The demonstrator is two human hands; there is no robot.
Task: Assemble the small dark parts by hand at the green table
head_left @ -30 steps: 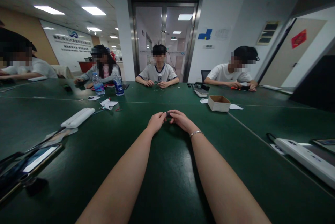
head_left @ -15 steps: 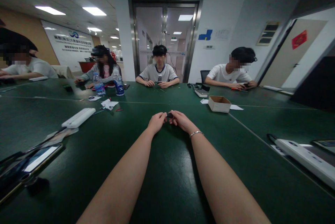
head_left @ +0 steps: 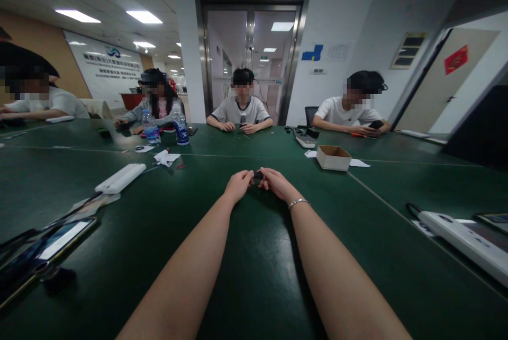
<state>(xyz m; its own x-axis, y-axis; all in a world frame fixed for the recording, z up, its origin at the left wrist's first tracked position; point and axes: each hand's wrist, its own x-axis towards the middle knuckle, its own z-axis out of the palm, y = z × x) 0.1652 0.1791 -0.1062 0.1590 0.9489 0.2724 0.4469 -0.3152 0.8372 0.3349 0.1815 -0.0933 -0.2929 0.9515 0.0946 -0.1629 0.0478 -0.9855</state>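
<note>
Both my arms reach forward over the dark green table (head_left: 254, 255). Between my hands is a small black object (head_left: 258, 175), too small to name, with a bit of light-coloured metal at its left end. My left hand (head_left: 239, 185) is closed, thumb and fingertips pinching that left end. From the other side my right hand (head_left: 277, 182) pinches the black part, its lower fingers curled beneath. A silver bracelet (head_left: 298, 203) circles my right wrist. The fingers hide much of the object.
Ahead on the right stands an open cardboard box (head_left: 333, 159). A white power strip (head_left: 121, 178) and a phone (head_left: 65, 239) lie to the left, another white power strip (head_left: 460, 239) to the right. Two bottles (head_left: 181, 131) stand further back. Several people sit around the table.
My hands hold nearly the same pose around the small black object. At the right, a seated person's hand has raised a dark object slightly.
</note>
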